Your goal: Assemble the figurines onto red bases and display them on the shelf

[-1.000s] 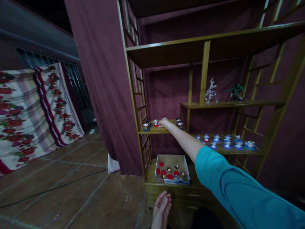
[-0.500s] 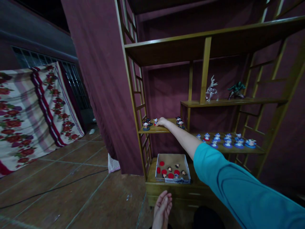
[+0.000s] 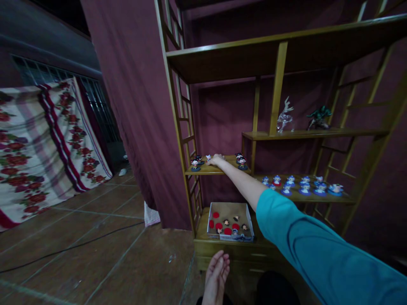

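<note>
My right hand (image 3: 217,160) reaches onto the small left shelf (image 3: 219,170), its fingers closed around a small figurine (image 3: 208,158) with a white head. To its left stand dark-haired figurines (image 3: 195,164) on dark round bases. More dark-haired figurines (image 3: 242,162) stand at the shelf's right end. Low in front of the cabinet is my left hand (image 3: 218,271), palm turned up and fingers loosely bent, with nothing visible in it. Just beyond it sits a shallow open box (image 3: 230,207) with several small figurines and red discs (image 3: 216,215) inside.
Several blue and white figurines (image 3: 305,188) stand on the right shelf. Above them are a clear deer ornament (image 3: 285,118) and a dark green figure (image 3: 319,117). A purple curtain (image 3: 136,106) hangs left of the cabinet. A black cable (image 3: 79,244) crosses the floor.
My right hand stays at the same shelf spot beside the white-headed figurine, its wrist shifted slightly. My left hand has barely moved. The view has tilted a little.
</note>
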Motion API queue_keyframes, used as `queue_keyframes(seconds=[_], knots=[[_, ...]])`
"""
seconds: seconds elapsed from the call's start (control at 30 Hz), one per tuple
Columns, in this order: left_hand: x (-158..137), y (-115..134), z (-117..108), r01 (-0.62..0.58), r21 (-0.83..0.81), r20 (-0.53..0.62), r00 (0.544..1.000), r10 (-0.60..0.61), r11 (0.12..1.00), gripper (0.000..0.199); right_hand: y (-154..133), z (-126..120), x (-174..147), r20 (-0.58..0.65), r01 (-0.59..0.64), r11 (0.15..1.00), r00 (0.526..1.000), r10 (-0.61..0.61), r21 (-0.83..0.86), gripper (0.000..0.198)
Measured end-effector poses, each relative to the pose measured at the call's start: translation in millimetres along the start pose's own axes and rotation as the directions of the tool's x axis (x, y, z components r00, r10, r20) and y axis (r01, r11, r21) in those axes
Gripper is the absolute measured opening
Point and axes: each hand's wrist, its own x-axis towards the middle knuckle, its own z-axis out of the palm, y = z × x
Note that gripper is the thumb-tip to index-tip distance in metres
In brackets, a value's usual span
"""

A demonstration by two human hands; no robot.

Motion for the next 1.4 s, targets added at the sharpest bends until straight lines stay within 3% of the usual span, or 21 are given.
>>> queue_keyframes(seconds=[0.27,0.4,0.5,0.6,0.67,0.73,0.83,0.9,1.0,1.1,1.23,1.33,1.4], knots=[[-6.3,1.8,5.4,-0.004,0.024,0.015,1.000,0.004,1.000,0.034,1.0,-9.0,-9.3,0.025,0.031,0.999,0.999,-0.031,-0.025,0.081],[-9.7,3.5,5.6,-0.016,0.034,0.028,0.999,0.015,0.999,0.035,0.1,-26.9,-22.5,0.052,0.060,0.997,0.997,-0.062,0.042,0.071],[-9.7,4.6,5.4,-0.037,0.040,0.039,0.999,0.036,0.998,0.034,10.3,-39.2,-54.0,-0.120,0.190,0.967,0.978,-0.171,0.170,0.056],[-7.6,6.6,5.7,-0.049,0.051,-0.005,0.999,0.049,0.998,0.034,42.0,-34.7,-109.4,-0.295,0.434,0.835,0.891,-0.344,0.338,0.044],[-5.6,8.6,4.7,-0.058,0.063,-0.063,0.996,0.062,0.996,0.034,75.9,-16.8,-151.1,-0.280,0.449,0.761,0.892,-0.354,0.469,0.038],[-3.1,10.2,1.1,-0.096,0.058,-0.105,0.989,0.102,0.994,0.034,117.3,12.5,-187.6,-0.127,0.362,0.715,0.924,-0.362,0.599,0.033],[2.5,10.7,-8.2,-0.142,0.058,-0.185,0.971,0.151,0.988,0.030,183.3,67.6,-222.3,0.124,0.027,0.728,0.980,-0.153,0.686,0.025],[9.3,10.7,-12.3,-0.150,0.096,-0.303,0.937,0.173,0.984,0.025,221.0,102.3,-230.7,0.202,-0.113,0.740,0.979,-0.031,0.663,0.019],[30.4,14.7,-4.7,-0.122,0.167,-0.442,0.878,0.185,0.978,0.020,256.8,141.7,-225.1,0.263,-0.213,0.717,0.964,0.043,0.664,0.017],[67.8,25.8,19.6,-0.163,0.178,-0.412,0.883,0.224,0.970,0.019,269.1,168.0,-205.0,0.271,-0.233,0.743,0.960,0.073,0.627,0.019],[126.2,40.0,44.5,-0.233,0.167,-0.365,0.888,0.280,0.958,0.017,271.3,195.1,-169.7,0.251,-0.193,0.850,0.965,0.074,0.490,0.018],[156.9,42.5,39.0,-0.234,0.157,-0.420,0.863,0.279,0.959,0.017,272.7,211.8,-146.5,0.257,-0.145,0.920,0.965,0.050,0.365,0.020],[168.7,43.3,28.8,-0.166,0.124,-0.482,0.852,0.205,0.978,0.019,274.2,220.8,-134.7,0.270,-0.140,0.956,0.960,0.067,0.257,0.022]])
